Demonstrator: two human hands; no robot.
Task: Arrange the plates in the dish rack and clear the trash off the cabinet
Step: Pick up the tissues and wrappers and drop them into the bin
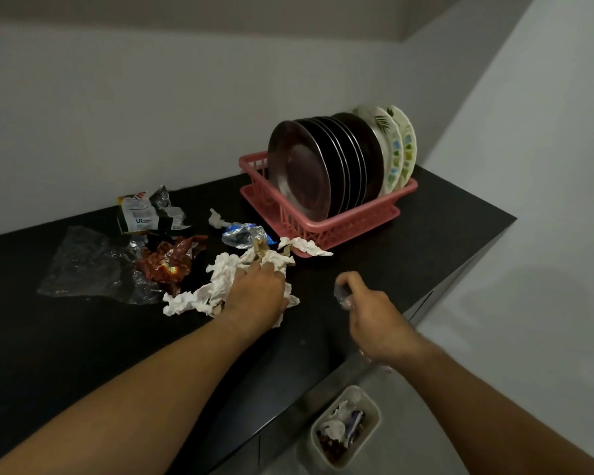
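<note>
On cabinet: rack holds plates; floor bin w/ trash; L hand grips tissue; R hand unclear.

Dim, flat indoor light is seen throughout; the grey walls are evenly lit, and the black cabinet top is left almost featureless. A soft sheen is caught on the front plate. The right hand is smeared by motion blur, and straight edges are bowed toward the corners.
</note>
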